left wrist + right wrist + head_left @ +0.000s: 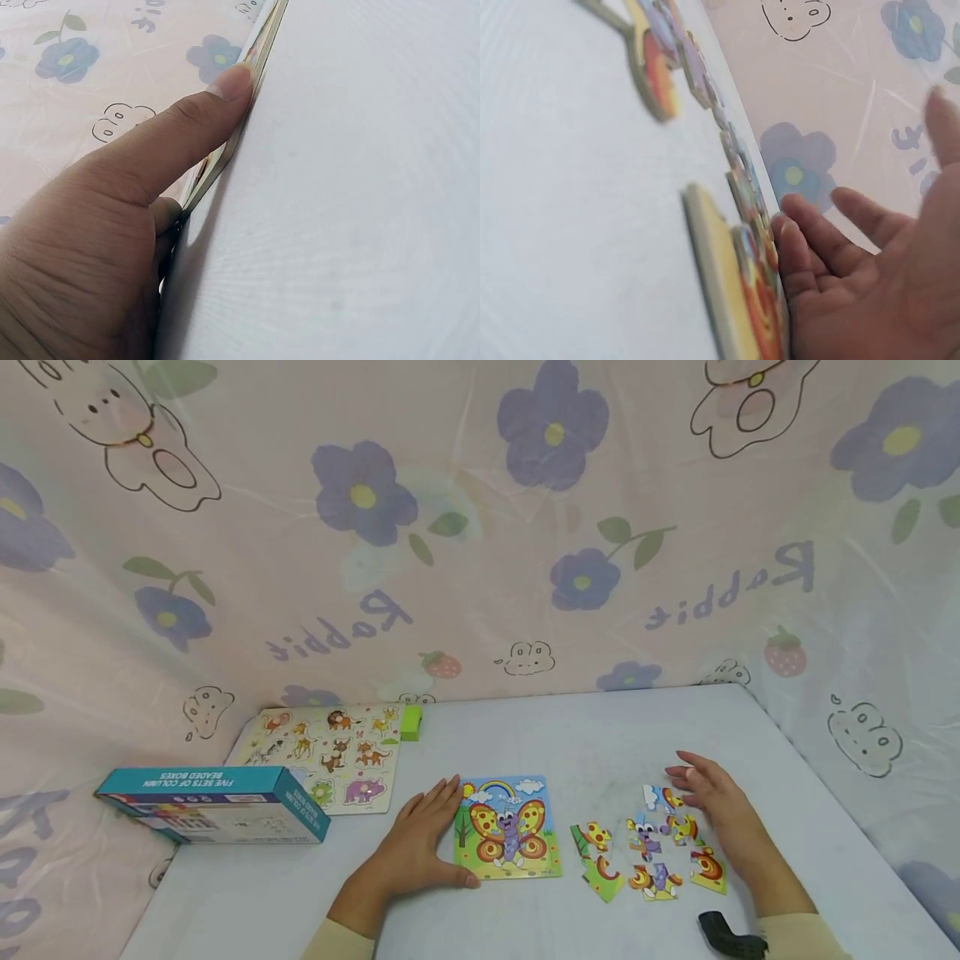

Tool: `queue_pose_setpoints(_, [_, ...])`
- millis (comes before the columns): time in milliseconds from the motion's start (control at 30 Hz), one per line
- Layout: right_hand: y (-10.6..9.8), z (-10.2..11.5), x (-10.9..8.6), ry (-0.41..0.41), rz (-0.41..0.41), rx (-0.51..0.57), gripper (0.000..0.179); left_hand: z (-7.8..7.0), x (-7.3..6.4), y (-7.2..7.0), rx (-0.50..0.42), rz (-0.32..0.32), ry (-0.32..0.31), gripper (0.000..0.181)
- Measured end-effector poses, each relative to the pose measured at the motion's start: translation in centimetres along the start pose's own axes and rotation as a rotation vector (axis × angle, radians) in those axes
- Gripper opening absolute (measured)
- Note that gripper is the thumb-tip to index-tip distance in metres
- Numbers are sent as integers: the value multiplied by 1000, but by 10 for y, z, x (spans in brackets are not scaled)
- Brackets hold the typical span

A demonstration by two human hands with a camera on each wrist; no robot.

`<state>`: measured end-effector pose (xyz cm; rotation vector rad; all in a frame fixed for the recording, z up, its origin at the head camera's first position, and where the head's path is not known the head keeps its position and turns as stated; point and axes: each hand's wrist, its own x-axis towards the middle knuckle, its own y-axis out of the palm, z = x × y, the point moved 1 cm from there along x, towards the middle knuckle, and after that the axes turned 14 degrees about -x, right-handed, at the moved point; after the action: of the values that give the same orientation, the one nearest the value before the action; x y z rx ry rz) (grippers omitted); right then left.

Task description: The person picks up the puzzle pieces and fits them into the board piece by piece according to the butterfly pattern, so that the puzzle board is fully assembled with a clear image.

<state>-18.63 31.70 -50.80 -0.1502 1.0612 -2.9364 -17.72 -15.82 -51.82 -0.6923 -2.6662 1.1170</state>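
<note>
A square puzzle board (508,837) with a purple butterfly, a rainbow and a sun lies flat on the table. My left hand (422,847) rests at its left side, fingers fairly straight along that edge and the thumb at the lower left corner. In the left wrist view the thumb (202,112) touches the board's edge (217,159). To the right lie several loose butterfly puzzle pieces (656,881), some close together, two apart on the left. My right hand (716,810) is beside their right side, fingers spread and loosely bent, holding nothing; the right wrist view shows its fingertips near the pieces (761,300).
A teal and white box (225,810) stands at the left, in front of an animal puzzle board (352,752). A small green block (411,723) sits at that board's right edge. Near the right sleeve is a curved black object (727,937). A patterned curtain (480,568) encloses the table's back and sides.
</note>
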Motion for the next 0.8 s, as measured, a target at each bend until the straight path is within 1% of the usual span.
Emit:
queue_pose_setpoints(67, [3,0,1,30,43,-128,67,0,0,0,-1,-1,0,137])
queue_pose_setpoints(133, [5,1,2,33,69,-218,74,-1,0,-1,0,-2,0,137])
queue_pose_setpoints(233, [9,3,4,-2,81,-288,74,-1,0,-1,0,-2,1,137])
queue_pose_setpoints(300, [10,4,4,-26,75,-321,68,-1,0,-1,0,-2,3,137])
queue_pose_setpoints(433, [12,5,4,-43,66,-343,53,0,0,0,0,-4,7,137])
queue_pose_setpoints(533, [13,5,4,-43,58,-350,46,0,0,0,-2,-4,7,136])
queue_pose_setpoints(700, [14,7,4,-39,53,-318,45,-1,-1,-1,-8,1,1,136])
queue_pose_setpoints(800, [14,9,4,-18,54,-302,44,0,-1,0,-9,0,2,136])
